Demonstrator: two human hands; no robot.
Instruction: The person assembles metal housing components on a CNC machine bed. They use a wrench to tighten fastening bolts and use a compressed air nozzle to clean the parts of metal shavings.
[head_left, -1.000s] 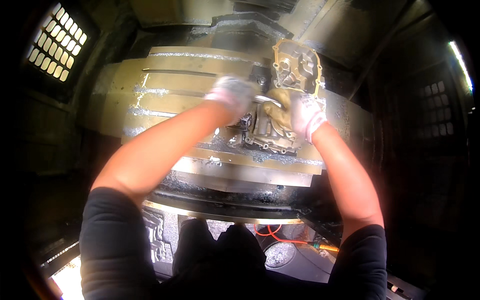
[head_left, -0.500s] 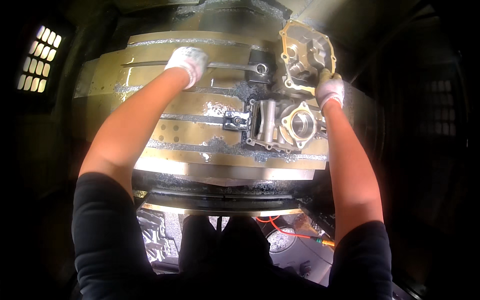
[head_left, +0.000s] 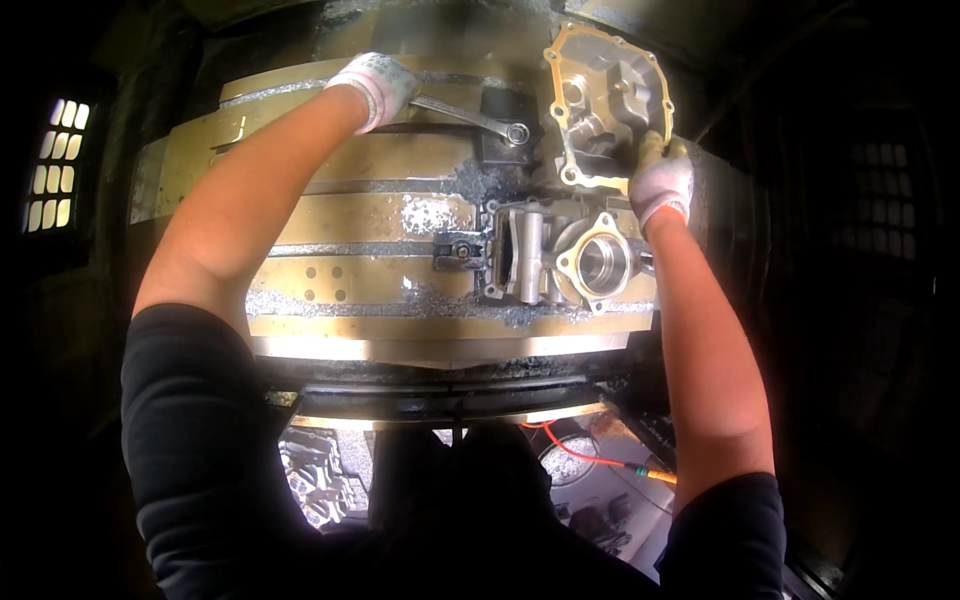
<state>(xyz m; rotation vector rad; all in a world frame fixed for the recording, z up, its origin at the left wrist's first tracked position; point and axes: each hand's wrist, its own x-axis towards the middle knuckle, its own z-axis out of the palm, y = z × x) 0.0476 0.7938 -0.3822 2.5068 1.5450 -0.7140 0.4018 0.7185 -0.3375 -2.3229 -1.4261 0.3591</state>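
Gloved hands (head_left: 372, 88) (head_left: 664, 180), left gripping wrench (head_left: 463, 114), right gripping gold-rimmed casting (head_left: 610, 102)

Your tan slotted bed (head_left: 380, 160) runs L–R, w/ silvery chips (head_left: 440, 300) along slots. Toward its R: lower casting (head_left: 568, 262) w/ round flanged bore, blk clamp block (head_left: 460, 250) just L of it, dk block (head_left: 508, 148) farther from you, upper casting (head_left: 610, 100) beside that; can't tell if castings touch bed.

Wrench (head_left: 462, 112) has turned (clockwise, apparently).
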